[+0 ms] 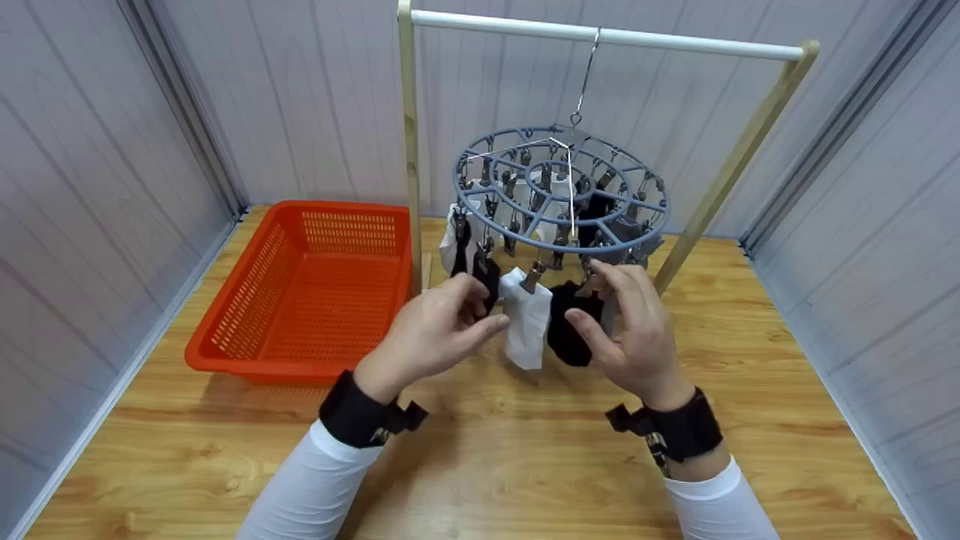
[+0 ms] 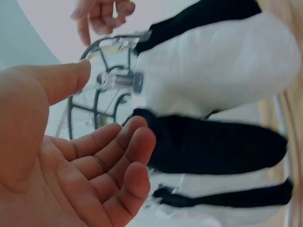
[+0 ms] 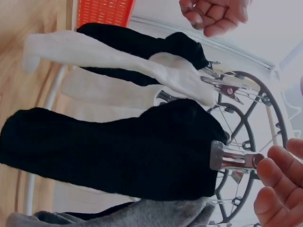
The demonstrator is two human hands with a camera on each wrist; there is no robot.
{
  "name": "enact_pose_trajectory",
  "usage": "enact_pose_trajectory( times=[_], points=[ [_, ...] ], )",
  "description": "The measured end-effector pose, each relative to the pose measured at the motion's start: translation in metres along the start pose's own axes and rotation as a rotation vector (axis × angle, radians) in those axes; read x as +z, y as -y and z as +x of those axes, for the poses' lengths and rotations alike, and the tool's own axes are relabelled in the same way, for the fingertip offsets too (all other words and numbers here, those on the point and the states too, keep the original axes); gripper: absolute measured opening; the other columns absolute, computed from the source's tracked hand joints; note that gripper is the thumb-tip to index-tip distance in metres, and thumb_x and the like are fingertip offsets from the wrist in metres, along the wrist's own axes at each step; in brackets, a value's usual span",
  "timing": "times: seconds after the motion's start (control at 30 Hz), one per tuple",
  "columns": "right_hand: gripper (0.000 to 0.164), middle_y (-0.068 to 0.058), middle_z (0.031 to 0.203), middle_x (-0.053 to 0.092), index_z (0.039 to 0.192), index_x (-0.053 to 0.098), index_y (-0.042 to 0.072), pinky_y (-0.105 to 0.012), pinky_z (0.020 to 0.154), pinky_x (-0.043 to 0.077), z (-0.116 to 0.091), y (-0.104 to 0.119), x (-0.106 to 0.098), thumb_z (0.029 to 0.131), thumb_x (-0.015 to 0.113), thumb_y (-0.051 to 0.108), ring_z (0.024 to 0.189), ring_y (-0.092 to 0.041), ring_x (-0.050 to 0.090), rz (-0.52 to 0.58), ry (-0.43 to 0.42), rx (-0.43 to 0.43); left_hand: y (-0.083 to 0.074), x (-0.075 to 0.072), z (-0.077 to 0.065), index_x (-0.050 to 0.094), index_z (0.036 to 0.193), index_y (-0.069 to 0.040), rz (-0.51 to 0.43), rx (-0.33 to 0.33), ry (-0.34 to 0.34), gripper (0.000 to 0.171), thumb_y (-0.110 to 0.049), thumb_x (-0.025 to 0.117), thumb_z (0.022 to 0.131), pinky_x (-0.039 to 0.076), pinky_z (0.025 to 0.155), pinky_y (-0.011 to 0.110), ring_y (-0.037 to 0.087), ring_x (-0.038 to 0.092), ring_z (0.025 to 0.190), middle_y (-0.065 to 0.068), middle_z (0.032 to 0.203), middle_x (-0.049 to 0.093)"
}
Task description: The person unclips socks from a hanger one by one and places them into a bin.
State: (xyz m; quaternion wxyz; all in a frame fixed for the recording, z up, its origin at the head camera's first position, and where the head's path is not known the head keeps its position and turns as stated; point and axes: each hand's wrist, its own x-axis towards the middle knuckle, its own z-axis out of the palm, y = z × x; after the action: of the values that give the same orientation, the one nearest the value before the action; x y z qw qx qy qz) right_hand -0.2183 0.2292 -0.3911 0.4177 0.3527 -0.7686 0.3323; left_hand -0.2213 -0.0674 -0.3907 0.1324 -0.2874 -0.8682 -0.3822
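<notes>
A round blue-grey clip hanger [image 1: 561, 199] carries several socks on metal clips. My left hand [image 1: 435, 322] is beside the white sock [image 1: 527, 319] at the front, its fingers loosely bent and nothing held. In the left wrist view, a clip [image 2: 120, 81] grips the top of that white sock. My right hand [image 1: 634, 322] is at the black sock [image 1: 574, 326] to the right, thumb and fingers apart. The right wrist view shows its fingertips right at the end of the clip [image 3: 236, 160] that holds this black sock [image 3: 109, 153].
The hanger hooks onto a white bar [image 1: 502, 25] between wooden posts [image 1: 739, 165]. Left of the rack, an orange basket [image 1: 326, 307] with slotted walls sits on the wood-grain table [image 1: 495, 465]. Grey socks [image 1: 637, 229] hang at the right side, and panelled walls surround the table.
</notes>
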Motion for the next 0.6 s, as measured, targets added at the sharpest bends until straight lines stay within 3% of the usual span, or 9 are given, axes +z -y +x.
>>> enact_pose_trajectory(
  times=[0.27, 0.43, 0.6],
  points=[
    [0.063, -0.021, 0.109, 0.064, 0.146, 0.062, -0.007, -0.038, 0.088, 0.045, -0.003, 0.001, 0.005, 0.111, 0.069, 0.045, 0.096, -0.036, 0.058, -0.021, 0.059, 0.005, 0.001, 0.030, 0.002, 0.069, 0.128, -0.004, -0.059, -0.111, 0.153, 0.048, -0.045, 0.080, 0.104, 0.061, 0.088, 0.045, 0.027, 0.072, 0.101, 0.011, 0.114, 0.075],
    [0.063, -0.020, 0.112, 0.065, 0.145, 0.063, -0.007, -0.039, 0.091, 0.046, -0.004, 0.002, 0.008, 0.111, 0.069, 0.046, 0.098, -0.035, 0.061, -0.026, 0.073, 0.007, 0.009, 0.048, 0.003, 0.063, 0.148, -0.002, -0.041, -0.173, 0.155, 0.065, -0.048, 0.078, 0.105, 0.060, 0.100, 0.051, 0.034, 0.071, 0.119, 0.018, 0.134, 0.073],
    [0.065, -0.019, 0.114, 0.066, 0.146, 0.063, -0.007, -0.038, 0.091, 0.049, -0.006, 0.003, 0.011, 0.111, 0.068, 0.048, 0.100, -0.032, 0.062, -0.038, 0.090, 0.017, 0.016, 0.062, 0.004, 0.054, 0.157, -0.002, -0.048, -0.252, 0.148, 0.077, -0.053, 0.077, 0.104, 0.052, 0.114, 0.056, 0.039, 0.063, 0.138, 0.023, 0.152, 0.063]
  ],
)
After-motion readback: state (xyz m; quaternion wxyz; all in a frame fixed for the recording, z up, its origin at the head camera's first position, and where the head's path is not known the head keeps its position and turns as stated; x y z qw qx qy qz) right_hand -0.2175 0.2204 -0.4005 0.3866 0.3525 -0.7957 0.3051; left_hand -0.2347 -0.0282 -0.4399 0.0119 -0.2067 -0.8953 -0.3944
